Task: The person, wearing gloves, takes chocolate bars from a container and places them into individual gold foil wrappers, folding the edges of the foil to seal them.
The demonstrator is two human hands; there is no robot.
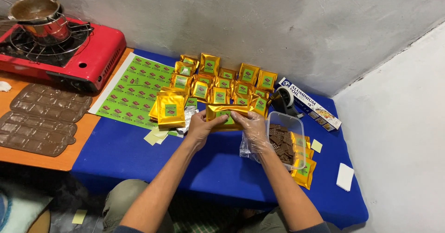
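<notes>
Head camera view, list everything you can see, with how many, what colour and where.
Gold pouch: one, gold with green label, held in both hands.
Gold pouches: many, gold, grouped on the blue table.
Label sheet: one, green, beside the stove.
Portable stove: one, red, far left, with a metal pot on it.
Chocolate moulds: two, brown, on the orange surface.
Plastic tub: one, clear, holding chocolate pieces.
Foil box: one, blue and white, by the wall.
Tape dispenser: one, dark.
Left hand: bare.
Right hand: in a clear plastic glove.
</notes>
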